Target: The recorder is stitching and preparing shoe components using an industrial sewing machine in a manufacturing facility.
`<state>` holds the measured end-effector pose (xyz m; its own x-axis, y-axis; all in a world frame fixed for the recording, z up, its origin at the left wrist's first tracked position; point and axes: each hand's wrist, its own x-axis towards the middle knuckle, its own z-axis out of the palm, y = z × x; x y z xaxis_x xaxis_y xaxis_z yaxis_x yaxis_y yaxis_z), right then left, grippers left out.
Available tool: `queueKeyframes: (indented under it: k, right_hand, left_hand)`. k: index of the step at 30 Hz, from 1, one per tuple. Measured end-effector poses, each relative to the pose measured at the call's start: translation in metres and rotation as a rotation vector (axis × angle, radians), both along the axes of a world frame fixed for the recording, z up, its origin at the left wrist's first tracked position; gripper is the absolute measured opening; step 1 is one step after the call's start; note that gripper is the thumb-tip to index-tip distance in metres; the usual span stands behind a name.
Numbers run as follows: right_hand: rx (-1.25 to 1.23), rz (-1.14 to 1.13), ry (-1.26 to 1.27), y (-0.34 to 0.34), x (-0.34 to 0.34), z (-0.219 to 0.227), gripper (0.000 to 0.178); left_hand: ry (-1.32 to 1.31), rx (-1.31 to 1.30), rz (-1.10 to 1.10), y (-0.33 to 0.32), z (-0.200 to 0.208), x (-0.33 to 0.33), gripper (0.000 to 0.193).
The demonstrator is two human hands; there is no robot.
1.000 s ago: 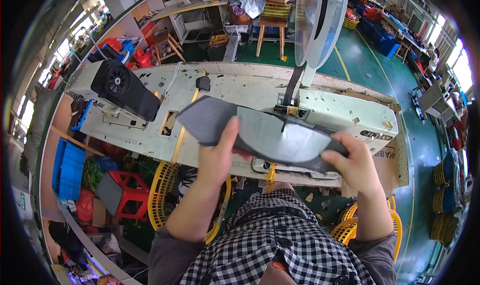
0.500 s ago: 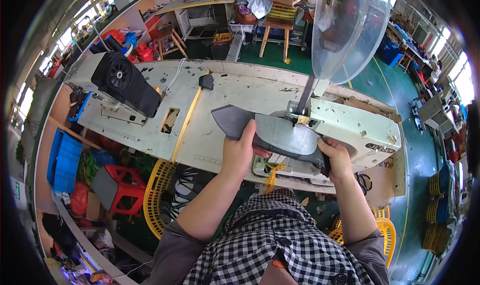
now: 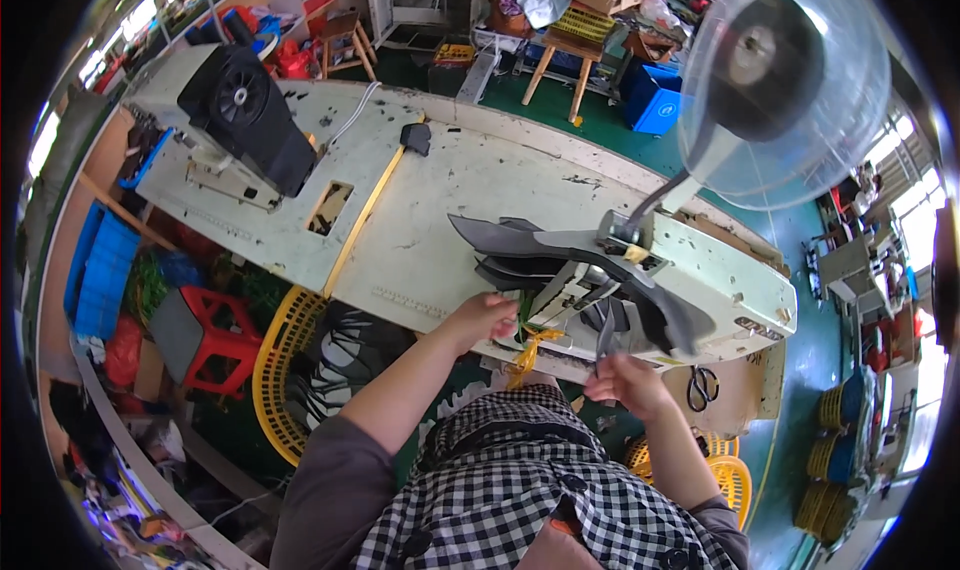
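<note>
A dark grey curved piece of sheet material (image 3: 570, 242) lies draped over the post of the pale sewing machine (image 3: 735, 290), with more dark layers bunched under it. My left hand (image 3: 485, 320) is by the near edge of the machine table, fingers curled together beside something green (image 3: 526, 308). Whatever it may hold is hidden. My right hand (image 3: 628, 380) pinches the lower end of a narrow dark grey strip (image 3: 606, 332), just in front of the machine bed. Between my hands hangs a knotted yellow tie (image 3: 530, 355).
Black-handled scissors (image 3: 703, 387) lie at the right. A clear round cover (image 3: 785, 90) stands above the machine's belt. Another machine head (image 3: 245, 115) occupies the left tabletop. Below are a yellow basket (image 3: 268, 375) of cut pieces and a red-framed stool (image 3: 215, 340).
Both hands have let go of the grey piece and moved down toward me. The piece now rests over the machine post. My right hand has taken the narrow strip. The view has shifted.
</note>
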<state>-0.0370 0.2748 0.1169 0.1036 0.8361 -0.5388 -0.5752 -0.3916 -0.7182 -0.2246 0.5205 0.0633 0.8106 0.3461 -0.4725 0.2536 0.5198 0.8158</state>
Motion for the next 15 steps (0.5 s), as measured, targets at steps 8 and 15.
queueKeyframes:
  k: [8,15]
  right_hand:
    - [0.013,-0.45,-0.51,0.095,0.032,-0.057,0.038]
    - [0.102,-0.426,-0.546,0.116,0.045,-0.089,0.035]
  left_hand:
    - [-0.353,-0.379,0.591,0.023,-0.026,0.104,0.029]
    - [-0.824,-0.595,0.9,0.032,-0.037,0.067,0.028]
